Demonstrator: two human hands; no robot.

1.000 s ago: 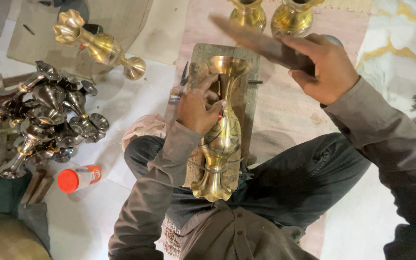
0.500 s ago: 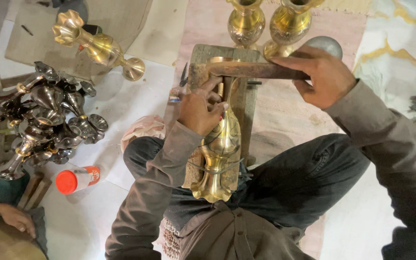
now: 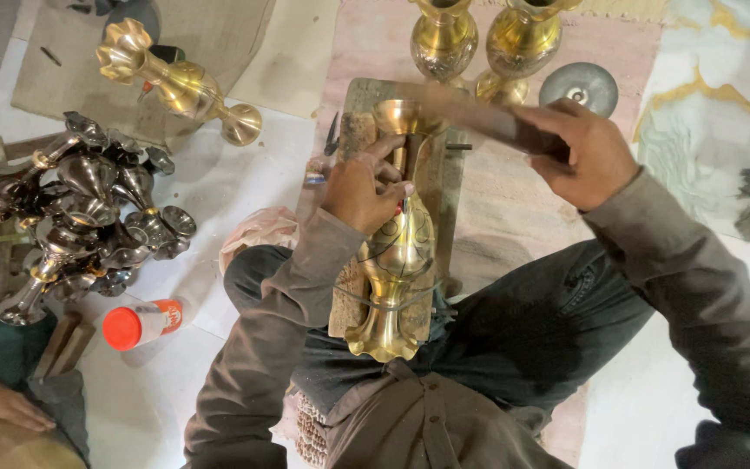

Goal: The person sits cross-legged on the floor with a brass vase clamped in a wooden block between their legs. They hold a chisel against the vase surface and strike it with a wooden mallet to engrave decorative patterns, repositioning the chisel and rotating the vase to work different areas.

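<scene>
Your left hand (image 3: 359, 187) had its fingers clamped on the neck of the brass vase (image 3: 397, 252), which lay lengthwise along the wooden block (image 3: 444, 187) away from you, while your right hand (image 3: 585, 152) gripped a blurred flat tool (image 3: 479, 117) crosswise above its mouth.

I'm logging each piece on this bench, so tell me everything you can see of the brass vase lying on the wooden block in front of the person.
The brass vase is shiny gold-coloured metal with a flared mouth, slim neck, rounded belly showing dark engraved lines, and a scalloped foot. It lies on its side along a wooden block, mouth pointing away from the person, with a thin cord across its lower part. The left hand grips its neck; the right hand holds a blurred flat tool above the mouth.
</scene>
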